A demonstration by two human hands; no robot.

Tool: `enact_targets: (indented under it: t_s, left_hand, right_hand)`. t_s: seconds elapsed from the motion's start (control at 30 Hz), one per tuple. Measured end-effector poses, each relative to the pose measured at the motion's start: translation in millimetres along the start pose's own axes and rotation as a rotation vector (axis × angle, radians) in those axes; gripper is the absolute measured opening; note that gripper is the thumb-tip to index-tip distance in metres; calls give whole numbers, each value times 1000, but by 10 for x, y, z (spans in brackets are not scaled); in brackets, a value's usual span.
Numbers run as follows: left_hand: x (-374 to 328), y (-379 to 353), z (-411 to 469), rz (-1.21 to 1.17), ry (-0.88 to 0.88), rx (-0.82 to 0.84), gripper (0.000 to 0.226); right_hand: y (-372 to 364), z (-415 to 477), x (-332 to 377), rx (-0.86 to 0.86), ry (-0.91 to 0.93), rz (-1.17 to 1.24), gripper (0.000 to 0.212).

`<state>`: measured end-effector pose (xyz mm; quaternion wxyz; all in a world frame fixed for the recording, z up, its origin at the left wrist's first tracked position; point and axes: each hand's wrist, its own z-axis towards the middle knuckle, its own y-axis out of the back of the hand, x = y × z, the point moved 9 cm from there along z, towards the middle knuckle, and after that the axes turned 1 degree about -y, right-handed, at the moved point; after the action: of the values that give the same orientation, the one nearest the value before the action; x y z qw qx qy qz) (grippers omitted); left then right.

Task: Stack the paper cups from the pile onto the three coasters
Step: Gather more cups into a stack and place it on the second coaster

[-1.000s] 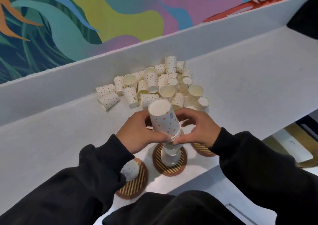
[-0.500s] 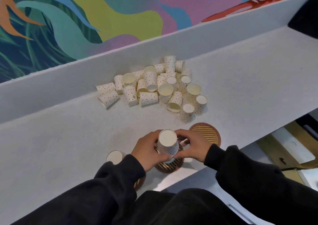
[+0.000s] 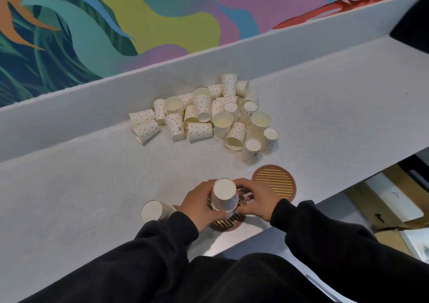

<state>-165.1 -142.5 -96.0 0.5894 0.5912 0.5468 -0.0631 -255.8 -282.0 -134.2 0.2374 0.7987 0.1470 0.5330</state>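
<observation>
A pile of white paper cups with orange dots (image 3: 209, 114) lies against the counter's back wall. Near the front edge, an upside-down cup stack (image 3: 224, 197) stands on the middle striped coaster (image 3: 228, 222). My left hand (image 3: 199, 207) grips the stack from the left and my right hand (image 3: 257, 198) holds it from the right. Another upside-down cup (image 3: 153, 210) stands to the left; its coaster is hidden by my left sleeve. The right coaster (image 3: 274, 181) carries nothing.
The grey counter (image 3: 92, 186) has a raised back wall under a colourful mural. Its front edge runs diagonally just below the coasters. Cardboard boxes (image 3: 394, 200) sit on the floor at the lower right. A dark object (image 3: 415, 19) sits at the far right.
Both hands brought the top cup down over the cups on the middle coaster, so the stack is now short and nested. The view pulled back, revealing the right coaster.
</observation>
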Motion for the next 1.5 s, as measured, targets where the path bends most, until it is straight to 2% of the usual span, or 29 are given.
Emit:
enact_targets:
  t_s: [0.23, 0.7, 0.93, 1.03, 1.13, 1.3, 1.37, 1.4, 1.43, 1.5]
  left_hand:
    - [244, -193, -4, -35, 119, -29, 71]
    - [344, -298, 67, 17, 195, 1, 68]
    - [339, -184, 108, 7, 203, -38, 44]
    - [280, 64, 144, -37, 204, -142, 47]
    - [103, 389, 207, -227, 196, -239, 54]
    - [-564, 934, 452, -474, 81, -299, 33]
    - [-824, 1106, 518, -396, 34, -277, 26]
    - [-862, 1170, 532, -247, 43, -262, 26]
    - [-802, 1237, 520, -5, 81, -255, 32]
    - [-369, 1358, 386, 505, 273, -223, 53]
  right_hand:
    - [-203, 72, -68, 60, -46, -31, 82]
    - [-249, 146, -186, 74, -99, -76, 75]
    - [-125, 178, -230, 90, -97, -87, 67]
    - [125, 182, -219, 12, -110, -47, 55]
    - [474, 169, -205, -105, -136, -21, 41]
    - [991, 210, -184, -349, -137, 135, 28]
    - [1151, 208, -153, -428, -127, 161, 25]
    - [1197, 197, -149, -444, -122, 167, 23]
    - [1203, 192, -145, -439, -118, 173, 22]
    - [1120, 174, -109, -401, -100, 207, 19]
